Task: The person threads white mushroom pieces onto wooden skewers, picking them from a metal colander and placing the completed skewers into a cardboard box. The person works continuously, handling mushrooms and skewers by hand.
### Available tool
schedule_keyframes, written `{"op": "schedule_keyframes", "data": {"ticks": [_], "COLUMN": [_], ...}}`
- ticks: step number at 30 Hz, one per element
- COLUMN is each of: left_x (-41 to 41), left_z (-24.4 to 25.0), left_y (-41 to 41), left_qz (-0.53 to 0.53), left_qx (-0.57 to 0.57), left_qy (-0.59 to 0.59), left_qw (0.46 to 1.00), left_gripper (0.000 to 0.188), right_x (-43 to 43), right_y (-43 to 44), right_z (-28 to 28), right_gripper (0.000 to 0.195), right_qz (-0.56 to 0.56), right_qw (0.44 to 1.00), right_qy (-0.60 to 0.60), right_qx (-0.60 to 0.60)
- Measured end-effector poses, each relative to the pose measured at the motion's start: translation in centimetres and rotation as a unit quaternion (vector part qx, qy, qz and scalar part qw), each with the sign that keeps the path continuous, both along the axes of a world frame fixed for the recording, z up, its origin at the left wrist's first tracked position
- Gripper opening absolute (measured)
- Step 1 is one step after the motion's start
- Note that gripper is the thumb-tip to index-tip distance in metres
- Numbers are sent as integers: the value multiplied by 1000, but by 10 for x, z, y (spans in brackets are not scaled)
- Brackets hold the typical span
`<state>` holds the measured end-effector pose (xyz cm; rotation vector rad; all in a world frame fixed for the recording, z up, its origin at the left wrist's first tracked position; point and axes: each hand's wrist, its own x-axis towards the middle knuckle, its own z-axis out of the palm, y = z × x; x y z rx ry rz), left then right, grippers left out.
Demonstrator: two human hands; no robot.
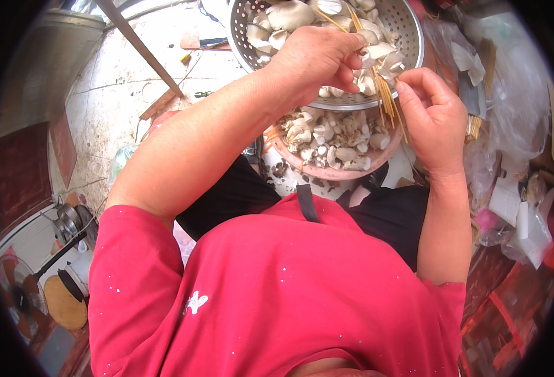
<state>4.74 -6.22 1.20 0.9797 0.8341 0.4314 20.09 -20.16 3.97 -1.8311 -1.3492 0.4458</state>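
Note:
My left hand (321,59) reaches over the metal colander (326,104), its thumb and fingertips on pale oyster mushroom pieces (381,51). Those pieces appear to be threaded on a thin bamboo skewer (402,123). Between thumb and forefinger, my right hand (431,113) pinches that skewer just below the mushrooms. More oyster mushrooms (290,16) fill the colander, whose wall is full of round holes. A bundle of loose bamboo skewers (384,96) lies over the near rim, partly hidden by the mushrooms.
Under the colander, a pink basin (324,172) holds mushroom stems and trimmings (338,136). Clear plastic bags (512,89) crowd the right side. A wooden pole (140,49) slants at the upper left above dirty floor tiles (102,103). An electric fan (20,297) stands at lower left.

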Motion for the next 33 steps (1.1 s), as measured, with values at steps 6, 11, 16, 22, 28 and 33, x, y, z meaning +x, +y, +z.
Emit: {"op": "schedule_keyframes", "data": {"ticks": [6, 11, 16, 22, 28, 33], "left_x": [-5, -17, -18, -36, -15, -8], "left_z": [14, 7, 50, -10, -1, -41], "left_y": [11, 42, -2, -53, -4, 13], "left_qz": [-10, 28, -375, -562, -252, -336], "left_qx": [21, 21, 273, 438, 518, 608], "left_qy": [51, 68, 259, 118, 246, 309], "left_qw": [998, 997, 847, 691, 779, 650], "left_gripper": [28, 31, 28, 37, 19, 23], "right_x": [7, 22, 18, 14, 17, 11], "right_y": [0, -3, -5, -5, -10, -8], "right_z": [-1, -1, 2, 3, 6, 7], "right_gripper": [9, 12, 11, 10, 14, 14], "right_qz": [-14, -46, -37, -23, -10, 2], "right_qw": [1000, 997, 998, 999, 1000, 1000], "right_qy": [5, 25, 7, 0, 2, -12], "right_qx": [22, 48, 50, 44, -1, -4]}}
